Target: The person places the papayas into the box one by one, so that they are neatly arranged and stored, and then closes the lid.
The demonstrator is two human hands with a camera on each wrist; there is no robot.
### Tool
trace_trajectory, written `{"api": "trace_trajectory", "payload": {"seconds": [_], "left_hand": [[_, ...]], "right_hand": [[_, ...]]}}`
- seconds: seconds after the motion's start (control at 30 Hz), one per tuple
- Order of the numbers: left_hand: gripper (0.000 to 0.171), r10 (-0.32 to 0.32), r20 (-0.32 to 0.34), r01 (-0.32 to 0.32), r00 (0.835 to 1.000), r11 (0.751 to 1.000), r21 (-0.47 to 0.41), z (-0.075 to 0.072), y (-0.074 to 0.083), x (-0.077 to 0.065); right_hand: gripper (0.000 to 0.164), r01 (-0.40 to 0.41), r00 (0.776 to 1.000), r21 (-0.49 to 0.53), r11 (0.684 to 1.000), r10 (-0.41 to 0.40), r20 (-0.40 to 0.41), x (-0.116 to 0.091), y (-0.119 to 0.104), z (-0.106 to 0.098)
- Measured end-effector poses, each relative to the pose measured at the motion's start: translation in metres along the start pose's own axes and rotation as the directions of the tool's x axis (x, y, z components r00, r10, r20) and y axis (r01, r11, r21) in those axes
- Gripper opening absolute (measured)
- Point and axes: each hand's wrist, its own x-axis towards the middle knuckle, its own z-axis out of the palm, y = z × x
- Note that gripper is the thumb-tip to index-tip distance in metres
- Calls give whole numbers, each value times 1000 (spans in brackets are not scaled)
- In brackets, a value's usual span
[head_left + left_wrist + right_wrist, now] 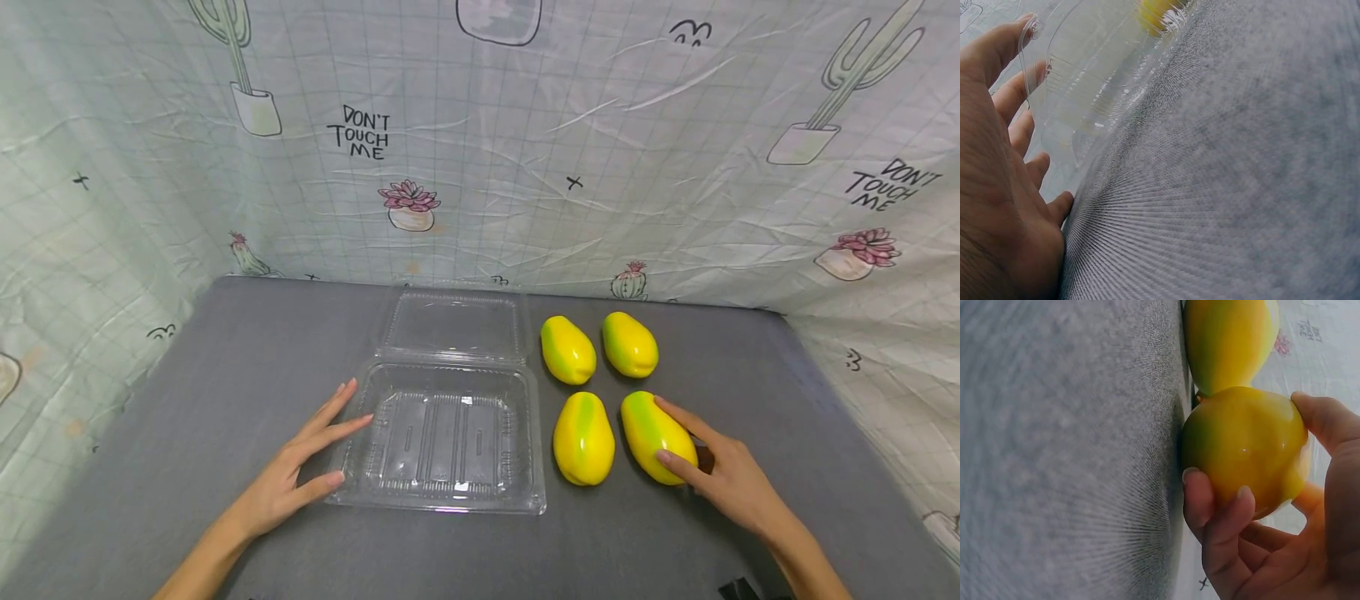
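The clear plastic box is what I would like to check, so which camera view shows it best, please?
The head view, because it shows the box from above, its lid lying open. The left wrist view shows only part of it, slanted, beside the left hand. The right wrist view shows none of it.

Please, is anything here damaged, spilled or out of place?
The yellow fruits and clear container look intact; nothing is spilled. Only a black object, cut off at the head view's bottom edge, looks odd: I cannot identify it.
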Motion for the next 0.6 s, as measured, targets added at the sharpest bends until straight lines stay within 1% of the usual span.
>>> {"api": "trace_trajectory", "payload": {"seconds": [0.27, 0.37, 0.47, 0.6], "left_hand": [[60, 4, -2, -4, 1000, 1000, -2, -1, 1, 0], [60, -3, 0, 3, 1000, 1000, -3, -1, 2, 0], [60, -9, 3, 9, 1000, 1000, -3, -1, 2, -1], [59, -9, 3, 9, 1000, 1000, -8, -1, 2, 1]], "right_hand": [[63, 42, 999, 24, 999, -42, -19, 0, -3, -2], [65, 68, 997, 18, 997, -68, -38, 0, -9, -7], [69, 109, 991, -10, 994, -109, -76, 1, -18, -13], [74, 129, 985, -27, 991, -131, -114, 4, -30, -19]]}}
